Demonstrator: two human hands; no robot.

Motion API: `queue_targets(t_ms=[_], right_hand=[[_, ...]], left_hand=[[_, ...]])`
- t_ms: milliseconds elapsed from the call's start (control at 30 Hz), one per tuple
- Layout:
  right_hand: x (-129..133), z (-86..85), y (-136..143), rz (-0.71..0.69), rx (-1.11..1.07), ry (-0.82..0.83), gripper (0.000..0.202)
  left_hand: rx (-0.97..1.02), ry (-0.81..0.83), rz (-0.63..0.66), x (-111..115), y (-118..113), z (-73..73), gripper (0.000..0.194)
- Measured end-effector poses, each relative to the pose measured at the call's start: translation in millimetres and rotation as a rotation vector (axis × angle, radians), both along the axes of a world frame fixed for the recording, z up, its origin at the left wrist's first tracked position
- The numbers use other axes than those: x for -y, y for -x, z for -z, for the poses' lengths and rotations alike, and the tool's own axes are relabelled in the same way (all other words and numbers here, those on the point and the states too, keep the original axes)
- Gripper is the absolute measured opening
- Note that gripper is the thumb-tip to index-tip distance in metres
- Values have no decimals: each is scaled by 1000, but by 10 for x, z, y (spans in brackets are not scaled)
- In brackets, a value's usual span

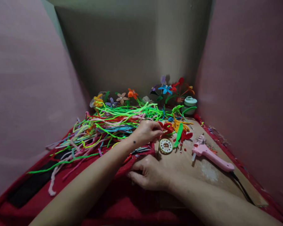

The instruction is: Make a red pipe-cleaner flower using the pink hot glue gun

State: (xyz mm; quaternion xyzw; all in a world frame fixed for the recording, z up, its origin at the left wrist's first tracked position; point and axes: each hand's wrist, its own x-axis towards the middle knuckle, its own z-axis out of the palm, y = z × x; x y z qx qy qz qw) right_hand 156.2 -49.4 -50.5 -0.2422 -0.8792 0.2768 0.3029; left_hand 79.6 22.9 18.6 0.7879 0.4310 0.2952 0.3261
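Observation:
My left hand [147, 131] reaches over the work surface with its fingers pinched at a red pipe-cleaner flower [167, 127]. A thin dark stem runs down below it toward my right hand [152, 172]. That hand is closed at the edge of the red cloth [122, 191]; what lies between its fingers is hidden. Scissors [141, 150] rest between my two hands. Close to my left fingertips lies a white round disc with holes [166, 146]. Beside it are a green pipe-cleaner leaf [178, 135] and another red pipe-cleaner piece [185, 136].
A large heap of coloured pipe cleaners [118, 117] covers the left and middle. A pink glue gun [212, 155] lies on the brown board [179, 175] at right, its cord trailing forward. Finished flowers [165, 89] and a pale green jar [190, 101] stand behind. Walls enclose both sides.

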Motion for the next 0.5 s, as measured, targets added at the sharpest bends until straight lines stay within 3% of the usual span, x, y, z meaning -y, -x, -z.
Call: queue_targets(t_ms=[100,167,267,367,500], right_hand=[[6,3,9,7,-5,-13,27],[15,7,21,22,-2,-36,29],[31,1,38,34,7,-28,29],[34,3,49,39,8,13,28],[18,72,61,36,12,57,28]], left_hand=[[-29,-102,-237,-186,411,-173,14],[-125,-283,-484,-390,722,-295,18],[-205,-382,-643,-688,1149,-449,18],[-335,-391,-684,-892,1402,-513,14],[-528,-355,-575,-1064,1456,-448,7]])
